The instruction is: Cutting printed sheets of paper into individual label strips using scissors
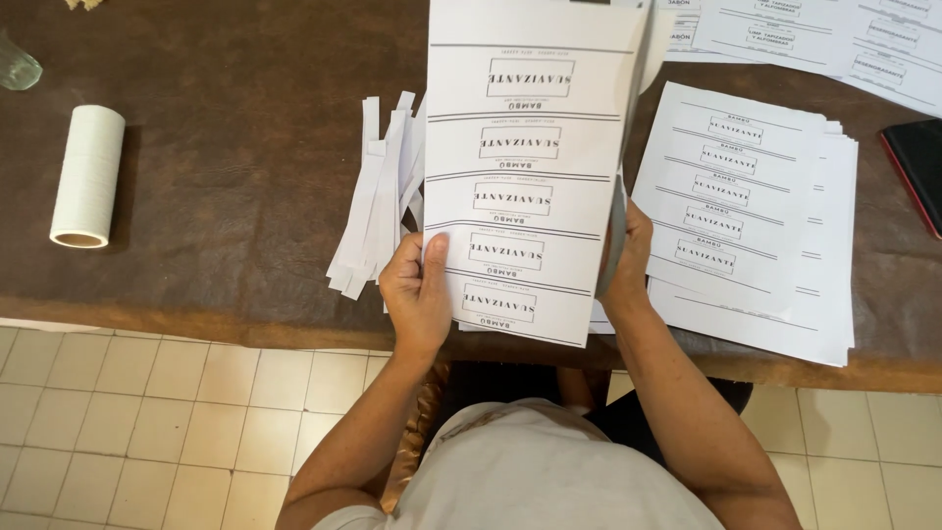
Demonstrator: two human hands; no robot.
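Note:
My left hand pinches the lower left edge of a white sheet of printed labels, thumb on top, holding it up over the table edge. My right hand is at the sheet's right edge, partly hidden behind it. Its fingers are curled around a thin grey blade that looks like scissors. A narrow strip of paper peels away along that edge near the top. The sheet carries several label boxes separated by ruled lines.
A pile of cut paper strips lies left of the sheet on the dark brown table. A stack of label sheets lies to the right, with more sheets behind. A white roll lies far left and a black and red flat object far right. Tiled floor shows below.

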